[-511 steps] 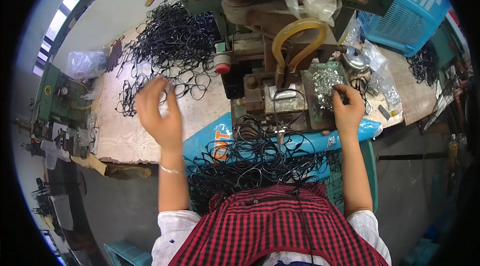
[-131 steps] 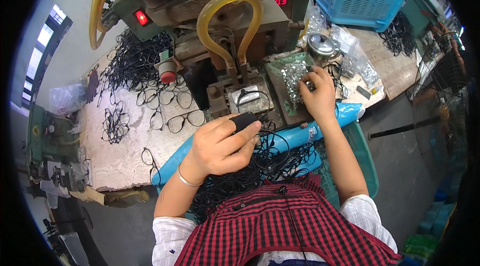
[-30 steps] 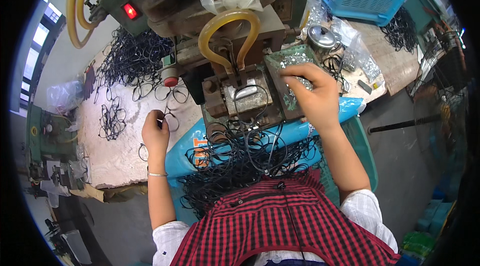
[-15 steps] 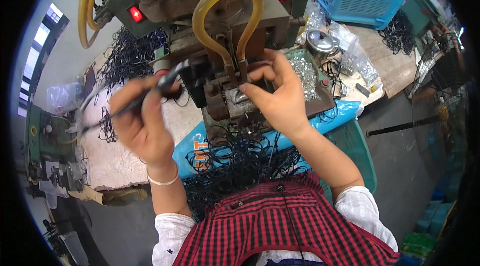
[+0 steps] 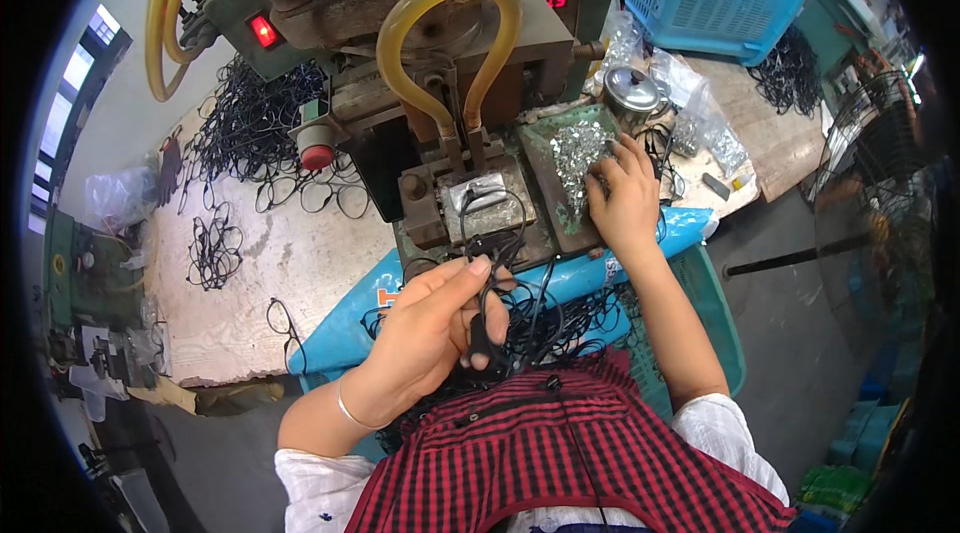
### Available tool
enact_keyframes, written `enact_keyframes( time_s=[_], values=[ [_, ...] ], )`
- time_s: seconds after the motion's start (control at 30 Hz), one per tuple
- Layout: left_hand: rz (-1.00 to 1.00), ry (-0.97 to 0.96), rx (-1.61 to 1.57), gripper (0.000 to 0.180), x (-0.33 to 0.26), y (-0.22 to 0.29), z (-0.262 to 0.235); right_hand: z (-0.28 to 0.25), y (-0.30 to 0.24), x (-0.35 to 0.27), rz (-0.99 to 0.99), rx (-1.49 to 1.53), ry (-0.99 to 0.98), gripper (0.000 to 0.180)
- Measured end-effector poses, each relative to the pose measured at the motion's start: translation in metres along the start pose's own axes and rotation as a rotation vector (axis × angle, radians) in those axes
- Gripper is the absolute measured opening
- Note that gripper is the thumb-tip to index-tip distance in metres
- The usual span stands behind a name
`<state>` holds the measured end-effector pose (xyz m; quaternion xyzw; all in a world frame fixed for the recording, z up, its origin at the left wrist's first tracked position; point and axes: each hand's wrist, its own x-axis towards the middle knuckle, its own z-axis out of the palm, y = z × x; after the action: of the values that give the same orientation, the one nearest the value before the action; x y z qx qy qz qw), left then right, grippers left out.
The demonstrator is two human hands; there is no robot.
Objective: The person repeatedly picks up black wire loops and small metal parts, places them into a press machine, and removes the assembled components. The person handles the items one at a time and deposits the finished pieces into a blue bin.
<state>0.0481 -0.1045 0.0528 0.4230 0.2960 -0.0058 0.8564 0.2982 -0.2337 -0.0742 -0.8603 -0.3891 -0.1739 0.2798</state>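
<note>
Near the front of the press, my left hand (image 5: 430, 323) is closed round a black eyeglass frame (image 5: 510, 238). One rim of that frame reaches up to the shiny metal block (image 5: 485, 195) of the fixture. A dark handle-like piece (image 5: 480, 341), whose kind I cannot make out, also sits under the fingers. To the right, my right hand (image 5: 628, 198) is over the green tray (image 5: 570, 241), its fingers bent and apart. Its fingertips are at a heap of small silvery metal parts (image 5: 580, 148); whether they touch any is hidden.
The press (image 5: 400, 18) with a looped yellow hose (image 5: 388, 43) rises ahead. A red button (image 5: 317, 157) sticks out at its left. Black frames (image 5: 250, 103) pile behind it, with more on a blue sack (image 5: 345, 318) before me. A lidded metal pot (image 5: 632, 90) stands beyond the tray.
My right hand has left the fixture for the tray of metal parts. My left hand has swung rightward and nearer to me. A glasses frame now shows at the table's front edge.
</note>
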Motion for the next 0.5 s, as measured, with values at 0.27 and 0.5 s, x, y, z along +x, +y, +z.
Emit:
enact_keyframes(
  time_s=[0.27, 0.5],
  values=[
    [-0.009, 0.131, 0.007, 0.036, 0.011, -0.004, 0.006, -0.001, 0.003, 0.016, 0.057, 0.186, 0.144, 0.009],
    [-0.018, 0.125, 0.005, 0.038, 0.01, -0.012, 0.005, -0.003, 0.002, 0.01, 0.132, 0.342, 0.184, 0.01]
  ],
)
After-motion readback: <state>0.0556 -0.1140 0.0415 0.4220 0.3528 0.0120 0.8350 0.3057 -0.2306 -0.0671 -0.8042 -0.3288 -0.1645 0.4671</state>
